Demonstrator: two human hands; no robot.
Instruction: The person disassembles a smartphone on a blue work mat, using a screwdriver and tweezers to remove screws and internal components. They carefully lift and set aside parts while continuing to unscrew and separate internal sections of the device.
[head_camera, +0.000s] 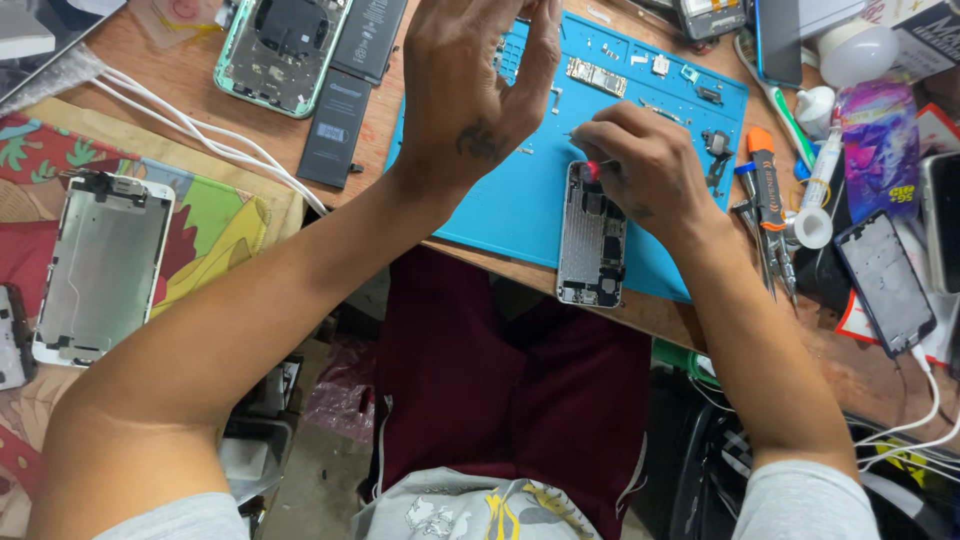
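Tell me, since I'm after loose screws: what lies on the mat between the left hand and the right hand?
In the head view, only bare blue mat shows between the left hand and the right hand, apart from one tiny part, too small to identify.

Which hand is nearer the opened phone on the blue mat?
Right. The right hand rests over the top end of the opened phone, holding a red-tipped tool; the left hand hovers farther up-left.

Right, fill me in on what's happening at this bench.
A person sits at a wooden bench with an opened phone lying on a blue work mat. The right hand holds a small red-tipped tool at the phone's top end. The left hand is raised above the mat, fingers loosely spread, holding nothing visible. Another opened phone, batteries and screwdrivers lie around.
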